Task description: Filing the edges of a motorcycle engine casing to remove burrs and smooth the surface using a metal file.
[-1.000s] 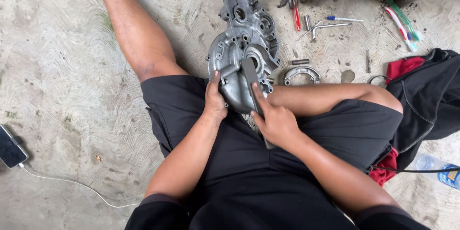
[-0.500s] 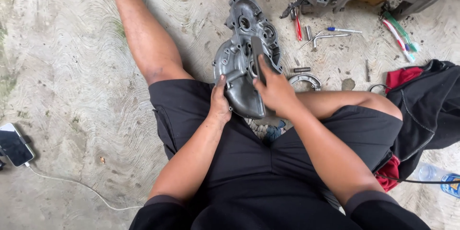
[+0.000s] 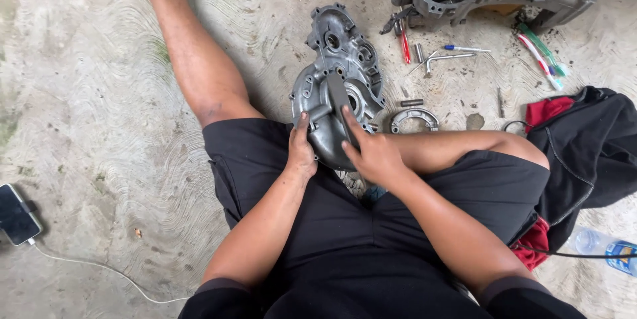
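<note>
Engine cover (image 3: 332,67) on floor; left hand (image 3: 302,153) grips edge, right hand (image 3: 375,153) pinches flat tool (image 3: 340,103); brake shoe (image 3: 415,118) beside.

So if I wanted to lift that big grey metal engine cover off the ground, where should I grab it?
Probably by the rounded near rim of the engine cover, coming from the person's side. The left hand already steadies it there and the right hand presses a flat grey tool on its face; the far end is knobbly with bosses.

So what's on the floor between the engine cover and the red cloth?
In the head view, a curved metal half-ring and a small pin lie between the engine cover and the red cloth.
</note>
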